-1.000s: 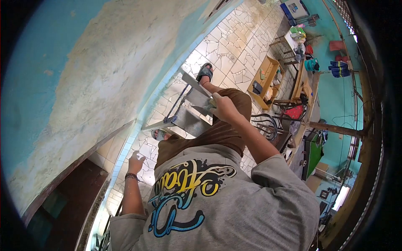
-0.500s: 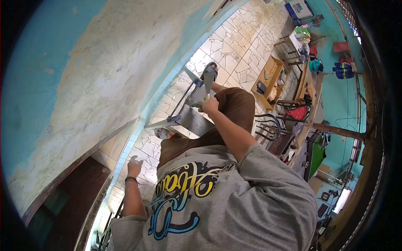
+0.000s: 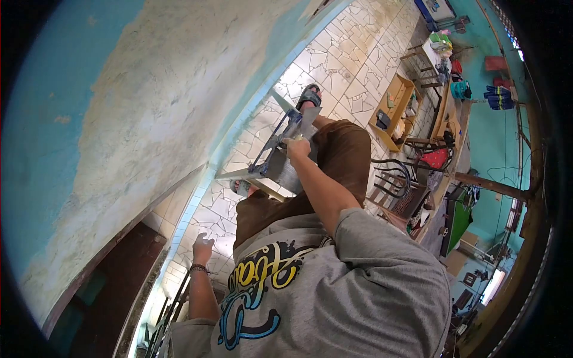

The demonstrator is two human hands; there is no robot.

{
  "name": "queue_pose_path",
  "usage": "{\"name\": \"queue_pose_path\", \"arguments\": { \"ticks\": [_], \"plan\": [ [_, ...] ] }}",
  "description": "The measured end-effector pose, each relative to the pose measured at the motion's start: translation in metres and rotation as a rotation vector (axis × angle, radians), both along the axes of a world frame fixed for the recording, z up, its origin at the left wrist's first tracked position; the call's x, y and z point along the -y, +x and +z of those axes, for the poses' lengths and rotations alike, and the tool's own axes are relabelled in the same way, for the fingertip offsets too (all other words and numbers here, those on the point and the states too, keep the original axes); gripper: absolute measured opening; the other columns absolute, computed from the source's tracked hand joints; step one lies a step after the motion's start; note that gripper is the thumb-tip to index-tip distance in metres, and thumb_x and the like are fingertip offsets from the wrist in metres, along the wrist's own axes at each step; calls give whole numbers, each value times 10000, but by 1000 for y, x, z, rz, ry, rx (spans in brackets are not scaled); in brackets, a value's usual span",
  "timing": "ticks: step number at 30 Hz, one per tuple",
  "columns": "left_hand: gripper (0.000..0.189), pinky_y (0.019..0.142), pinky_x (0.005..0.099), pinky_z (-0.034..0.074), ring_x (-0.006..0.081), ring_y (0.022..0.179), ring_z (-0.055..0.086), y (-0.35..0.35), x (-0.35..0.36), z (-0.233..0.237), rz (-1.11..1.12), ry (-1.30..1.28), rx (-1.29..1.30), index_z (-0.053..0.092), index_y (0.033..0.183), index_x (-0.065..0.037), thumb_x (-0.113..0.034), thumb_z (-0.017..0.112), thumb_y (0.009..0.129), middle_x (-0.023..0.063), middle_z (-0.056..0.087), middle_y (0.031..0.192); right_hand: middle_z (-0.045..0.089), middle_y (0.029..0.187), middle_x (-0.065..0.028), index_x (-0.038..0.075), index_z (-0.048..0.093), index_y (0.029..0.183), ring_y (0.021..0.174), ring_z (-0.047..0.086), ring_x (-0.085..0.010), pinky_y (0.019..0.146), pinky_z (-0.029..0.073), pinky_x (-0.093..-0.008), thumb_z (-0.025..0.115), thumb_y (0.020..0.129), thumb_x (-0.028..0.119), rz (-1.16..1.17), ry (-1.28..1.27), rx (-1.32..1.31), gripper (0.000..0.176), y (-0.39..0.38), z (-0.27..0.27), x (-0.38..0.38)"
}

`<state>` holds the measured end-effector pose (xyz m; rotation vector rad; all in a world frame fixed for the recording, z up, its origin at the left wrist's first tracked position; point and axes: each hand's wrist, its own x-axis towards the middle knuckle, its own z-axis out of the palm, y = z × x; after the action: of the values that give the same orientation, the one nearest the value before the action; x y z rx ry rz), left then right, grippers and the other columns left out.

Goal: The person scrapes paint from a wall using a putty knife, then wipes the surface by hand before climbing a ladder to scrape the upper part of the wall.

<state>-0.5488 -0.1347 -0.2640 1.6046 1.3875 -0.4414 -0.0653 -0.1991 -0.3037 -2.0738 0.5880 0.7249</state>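
Observation:
My right hand is closed around the pale handle of a flat grey tool, a putty knife by its look, with its blade pointing away from me. Below and beside it stands a metal stepladder with grey flat surfaces and a dark blue frame, between my legs. My left hand, a dark bracelet at its wrist, hangs over the tiled floor near the wall. Its fingers are apart and loosely bent, whitish at the tips, and nothing shows in them.
A patchy blue and white wall runs along the left, with a dark opening low in it. On the right are a wooden drawer box, a dark curved chair and a cluttered table. Cracked-pattern tiles cover the floor.
The view has shifted, moving the room slightly right in the picture. The blade in my right hand has turned and looks broader. My left hand's fingers are more bent.

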Motion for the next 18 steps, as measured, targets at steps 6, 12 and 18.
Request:
{"name": "queue_pose_path", "arguments": {
  "ticks": [6, 12, 18],
  "plan": [
    [478, 843, 407, 531, 337, 928, 681, -15, 6, -23, 14, -34, 10, 593, 1220, -9, -214, 726, 809, 207, 710, 980, 644, 923, -125, -37, 603, 892, 724, 681, -225, 534, 624, -339, 775, 767, 6, -24, 53, 12, 217, -4, 16, -3],
    [490, 850, 408, 528, 342, 940, 679, -2, 4, -17, 19, -62, 11, 588, 1232, -19, -230, 720, 810, 210, 708, 990, 604, 886, -103, 5, 561, 858, 686, 652, -205, 524, 592, -324, 764, 771, -18, -88, 239, -52, 222, -1, 6, 11],
    [457, 778, 358, 532, 267, 842, 675, 27, -2, -22, -29, 10, 87, 595, 1221, -4, -209, 712, 830, 176, 703, 886, 559, 891, -77, 9, 536, 892, 661, 639, -210, 544, 585, -307, 757, 777, -52, -97, 325, -71, 256, -3, 8, 13]
  ]
}}
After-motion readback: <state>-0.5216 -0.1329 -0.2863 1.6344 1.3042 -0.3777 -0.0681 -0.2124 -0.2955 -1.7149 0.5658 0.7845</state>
